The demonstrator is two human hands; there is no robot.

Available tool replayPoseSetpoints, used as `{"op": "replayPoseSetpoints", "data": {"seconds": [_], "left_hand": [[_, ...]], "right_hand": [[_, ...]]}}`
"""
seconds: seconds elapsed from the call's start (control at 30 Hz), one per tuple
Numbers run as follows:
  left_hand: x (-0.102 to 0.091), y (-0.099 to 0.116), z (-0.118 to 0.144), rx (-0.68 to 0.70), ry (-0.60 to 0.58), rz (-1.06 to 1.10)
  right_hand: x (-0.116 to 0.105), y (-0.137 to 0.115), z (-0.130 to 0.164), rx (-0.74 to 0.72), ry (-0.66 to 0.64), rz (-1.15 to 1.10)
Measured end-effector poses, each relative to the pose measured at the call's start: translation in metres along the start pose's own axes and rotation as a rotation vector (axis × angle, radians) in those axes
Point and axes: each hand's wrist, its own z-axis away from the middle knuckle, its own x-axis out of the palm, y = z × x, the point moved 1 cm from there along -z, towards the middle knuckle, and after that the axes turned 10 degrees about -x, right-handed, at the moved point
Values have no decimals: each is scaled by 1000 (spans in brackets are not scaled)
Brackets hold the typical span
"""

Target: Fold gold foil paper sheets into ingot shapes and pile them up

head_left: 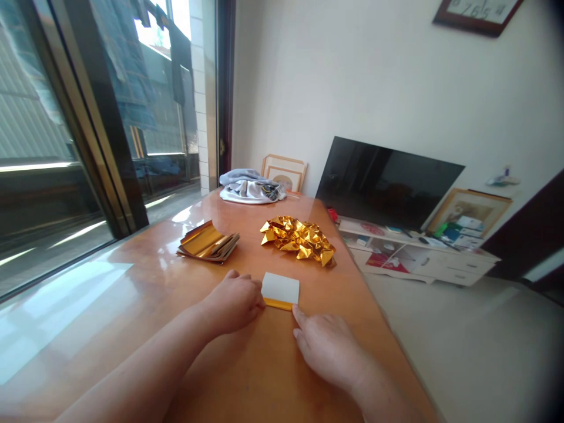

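A small sheet of gold foil paper [281, 287] lies pale side up on the wooden table, its near edge folded over into a narrow gold strip. At the left end of that strip is my left hand [235, 302], its fingers curled and closed on the paper's edge; the fingertips are partly hidden. My right hand [328, 343] touches the right end of the fold with a stretched index finger, the thumb apart below it. Beyond my left hand sits a stack of gold paper sheets [207, 242]. Folded gold foil pieces [299, 238] form a shiny heap beyond the sheet.
The glossy table [233, 376] has its right edge beside my right forearm. Grey and white cloth [251, 186] lies at the far end, near leaning picture frames [284, 170]. A sliding glass door [88, 117] is on the left; a television [388, 182] stands on a white cabinet [423, 258].
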Motion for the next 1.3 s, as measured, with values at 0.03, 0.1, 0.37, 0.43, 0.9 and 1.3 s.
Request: {"op": "replayPoseSetpoints", "data": {"seconds": [0.03, 0.1, 0.37, 0.43, 0.9, 1.3], "left_hand": [[-2, -2, 1, -15, 4, -12], [-6, -5, 3, -38, 8, -24], [-14, -9, 8, -81, 0, -24], [-15, -12, 7, -105, 21, -20], [7, 0, -11, 53, 85, 67], [13, -4, -14, 63, 79, -6]], "right_hand": [[0, 0, 0, 1, -5, -1], [-1, 0, 0, 6, -20, 0], [4, 4, 0, -12, 29, 2], [4, 5, -2, -18, 56, -4], [5, 19, -23, 45, 233, -115], [3, 23, -29, -17, 304, -64]]}}
